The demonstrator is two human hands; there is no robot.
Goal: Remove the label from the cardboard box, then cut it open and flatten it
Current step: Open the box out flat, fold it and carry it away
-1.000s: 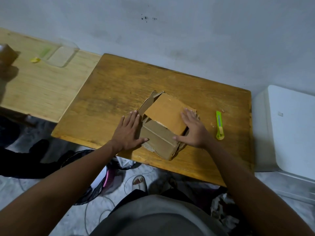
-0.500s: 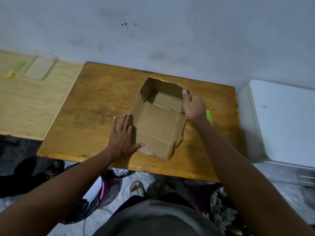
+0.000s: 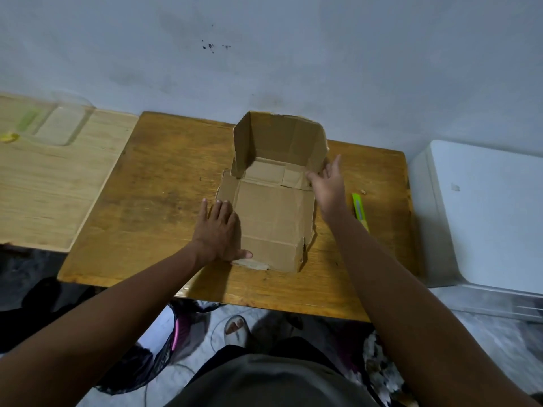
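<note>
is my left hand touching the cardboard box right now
Touching. The head view shows the left hand lying flat with straight fingers on the left flap of the cardboard box, thumb across its near edge, pressing it onto the table.

Single head-worn wide-angle view, looking forward and steeply down from above person's torso. Close range: forearms enter from bottom corners. Surface (image 3: 164,207) fills frame centre, wall (image 3: 293,54) spans top, floor (image 3: 499,348) along bottom edge. No second view.

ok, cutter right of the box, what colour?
Bright lime green utility cutter, seen in the head view.
</note>
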